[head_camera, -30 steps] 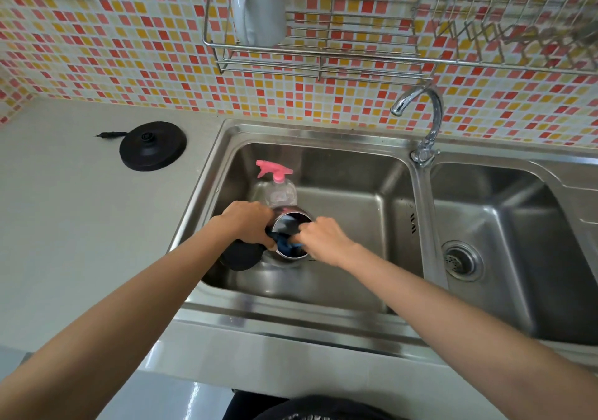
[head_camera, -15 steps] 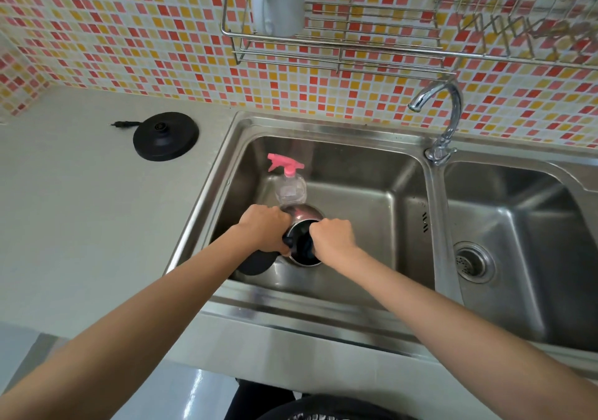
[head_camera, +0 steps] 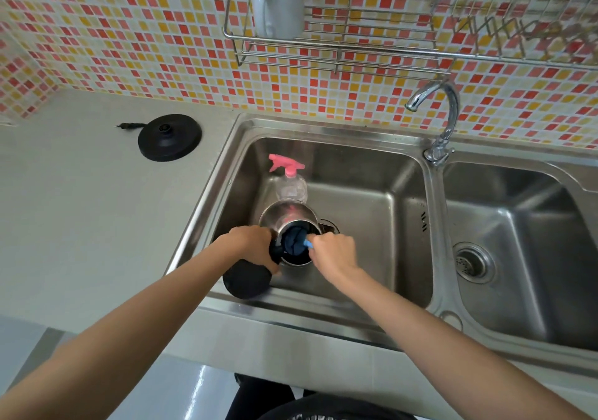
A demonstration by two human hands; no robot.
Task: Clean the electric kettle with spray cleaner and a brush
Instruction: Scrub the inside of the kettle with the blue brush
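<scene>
A steel electric kettle [head_camera: 286, 217] lies tilted in the left sink basin [head_camera: 372, 212], its mouth turned towards me. My left hand [head_camera: 252, 241] grips the kettle's black handle, and the open black lid [head_camera: 247, 279] hangs below it. My right hand [head_camera: 333, 253] grips the light blue handle of a brush [head_camera: 307, 244]. The brush's dark blue head [head_camera: 293, 241] sits inside the kettle's mouth. Just behind the kettle stands a clear spray bottle [head_camera: 291, 186] with a pink trigger.
The kettle's black power base [head_camera: 170, 137] lies on the grey counter at the left. A chrome tap [head_camera: 440, 122] stands between the two basins; the right basin [head_camera: 517, 258] has a drain strainer. A wire rack [head_camera: 336, 54] with a white bottle hangs on the tiled wall.
The kettle has tipped so more of its steel body shows behind the mouth. My right hand has shifted the brush inside the kettle, and its blue head shows again.
</scene>
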